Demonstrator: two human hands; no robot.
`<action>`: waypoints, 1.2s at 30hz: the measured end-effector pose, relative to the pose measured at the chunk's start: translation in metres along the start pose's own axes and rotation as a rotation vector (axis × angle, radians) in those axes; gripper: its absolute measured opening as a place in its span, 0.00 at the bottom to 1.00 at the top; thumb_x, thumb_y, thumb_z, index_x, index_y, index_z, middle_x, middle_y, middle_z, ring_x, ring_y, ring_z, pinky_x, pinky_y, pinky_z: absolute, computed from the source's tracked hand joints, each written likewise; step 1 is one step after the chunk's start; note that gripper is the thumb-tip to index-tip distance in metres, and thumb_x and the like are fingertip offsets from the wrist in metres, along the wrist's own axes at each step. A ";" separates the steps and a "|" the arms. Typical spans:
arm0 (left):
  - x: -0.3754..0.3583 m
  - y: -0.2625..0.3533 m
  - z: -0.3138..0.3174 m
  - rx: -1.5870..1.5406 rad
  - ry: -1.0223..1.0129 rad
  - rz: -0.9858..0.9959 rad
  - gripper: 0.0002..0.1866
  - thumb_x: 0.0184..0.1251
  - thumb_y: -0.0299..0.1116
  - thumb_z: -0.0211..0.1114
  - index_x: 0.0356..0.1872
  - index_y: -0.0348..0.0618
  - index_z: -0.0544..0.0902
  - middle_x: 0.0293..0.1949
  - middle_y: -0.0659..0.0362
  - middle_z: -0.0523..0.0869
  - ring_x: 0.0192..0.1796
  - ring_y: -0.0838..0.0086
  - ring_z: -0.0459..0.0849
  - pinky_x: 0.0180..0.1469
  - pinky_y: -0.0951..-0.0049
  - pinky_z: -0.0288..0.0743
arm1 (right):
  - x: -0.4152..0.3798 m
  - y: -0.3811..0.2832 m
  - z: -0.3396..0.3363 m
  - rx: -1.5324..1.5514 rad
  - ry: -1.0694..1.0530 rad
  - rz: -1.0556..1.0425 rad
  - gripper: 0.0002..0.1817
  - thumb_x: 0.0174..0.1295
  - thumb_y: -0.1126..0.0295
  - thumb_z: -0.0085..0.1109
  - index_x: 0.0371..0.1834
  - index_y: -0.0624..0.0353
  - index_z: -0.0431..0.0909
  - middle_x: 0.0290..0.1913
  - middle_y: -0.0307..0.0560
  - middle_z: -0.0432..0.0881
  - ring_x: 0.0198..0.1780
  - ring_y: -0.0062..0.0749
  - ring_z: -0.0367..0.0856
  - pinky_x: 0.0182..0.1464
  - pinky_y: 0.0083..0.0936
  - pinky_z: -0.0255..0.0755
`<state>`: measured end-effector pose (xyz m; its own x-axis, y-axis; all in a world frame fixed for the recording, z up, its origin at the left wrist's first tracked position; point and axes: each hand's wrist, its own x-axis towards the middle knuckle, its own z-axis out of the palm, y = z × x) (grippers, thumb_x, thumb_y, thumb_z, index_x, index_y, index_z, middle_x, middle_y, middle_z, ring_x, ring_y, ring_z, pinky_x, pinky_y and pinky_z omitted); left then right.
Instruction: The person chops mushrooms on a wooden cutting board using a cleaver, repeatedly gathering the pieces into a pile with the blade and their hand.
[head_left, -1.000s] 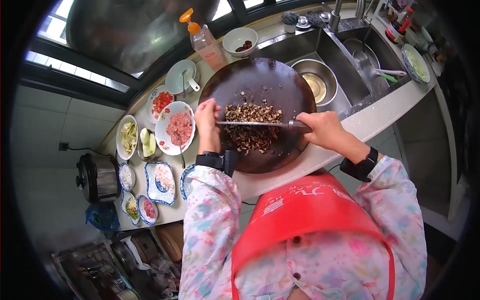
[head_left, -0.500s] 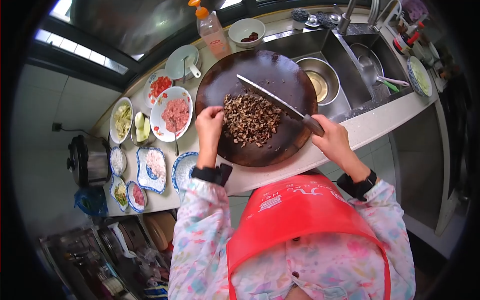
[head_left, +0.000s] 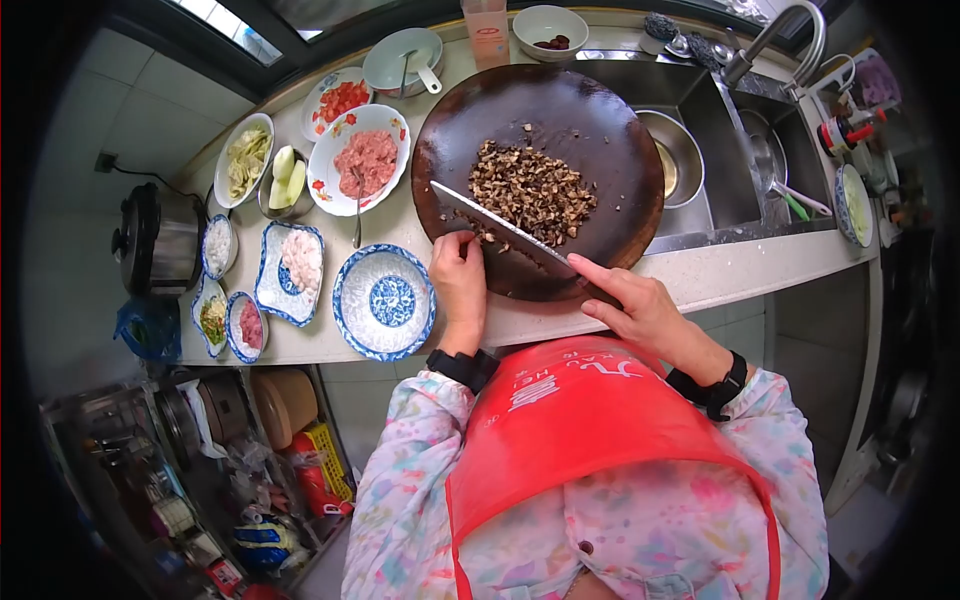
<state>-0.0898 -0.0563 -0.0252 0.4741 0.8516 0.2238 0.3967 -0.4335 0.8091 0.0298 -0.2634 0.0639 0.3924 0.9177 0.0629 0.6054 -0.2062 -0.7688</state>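
Knife (head_left: 500, 226) swung flat since half second ago, blade low beside left fingers (head_left: 466, 244), which pinched its edge. Right hand (head_left: 640, 310) gripped handle. Chopped mushrooms (head_left: 532, 190) heaped mid chopping board (head_left: 600, 110); empty blue bowl (head_left: 384, 300) near on tabletop (head_left: 720, 270).

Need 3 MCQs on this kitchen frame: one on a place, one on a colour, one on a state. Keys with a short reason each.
1. Where does the pile of chopped dark bits lie?
A. in the sink
B. on the round wooden board
C. in the blue-patterned plate

2. What colour is the apron?
A. red
B. green
C. white

3. What is the state of the blue-patterned plate nearest the left hand?
A. heaped with meat
B. turned upside down
C. empty, right way up

Key: 1 B, the pile sits mid-board, beyond the knife held by the right hand. 2 A, the apron is plainly red. 3 C, only its pattern shows inside.
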 end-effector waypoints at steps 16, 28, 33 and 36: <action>0.002 -0.004 0.012 0.055 0.018 0.234 0.05 0.51 0.19 0.59 0.30 0.35 0.80 0.32 0.51 0.79 0.35 0.57 0.79 0.40 0.62 0.73 | 0.000 0.011 0.020 -0.075 0.072 0.034 0.31 0.59 0.66 0.57 0.68 0.37 0.62 0.24 0.49 0.74 0.27 0.46 0.77 0.31 0.39 0.71; 0.037 0.001 0.023 0.237 -0.095 0.150 0.12 0.49 0.26 0.60 0.37 0.36 0.80 0.38 0.48 0.78 0.39 0.53 0.78 0.45 0.59 0.72 | 0.050 0.023 0.002 -0.208 0.176 0.151 0.29 0.60 0.62 0.55 0.66 0.33 0.63 0.31 0.57 0.80 0.34 0.54 0.80 0.38 0.44 0.72; 0.047 -0.001 0.025 0.207 -0.083 0.031 0.09 0.48 0.26 0.61 0.33 0.38 0.82 0.33 0.50 0.81 0.35 0.58 0.81 0.42 0.63 0.75 | 0.050 0.011 -0.008 -0.224 0.220 0.117 0.30 0.59 0.61 0.56 0.67 0.32 0.62 0.31 0.57 0.80 0.35 0.53 0.80 0.39 0.45 0.73; 0.047 0.018 0.029 0.104 -0.070 0.038 0.11 0.47 0.26 0.62 0.34 0.39 0.84 0.32 0.51 0.83 0.33 0.63 0.83 0.41 0.68 0.76 | 0.049 0.025 0.009 -0.257 0.157 0.207 0.29 0.59 0.60 0.56 0.66 0.30 0.64 0.33 0.56 0.82 0.36 0.53 0.81 0.40 0.43 0.74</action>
<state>-0.0373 -0.0324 -0.0155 0.5424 0.8128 0.2124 0.4549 -0.4967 0.7392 0.0583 -0.2202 0.0423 0.6147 0.7880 0.0350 0.6483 -0.4794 -0.5915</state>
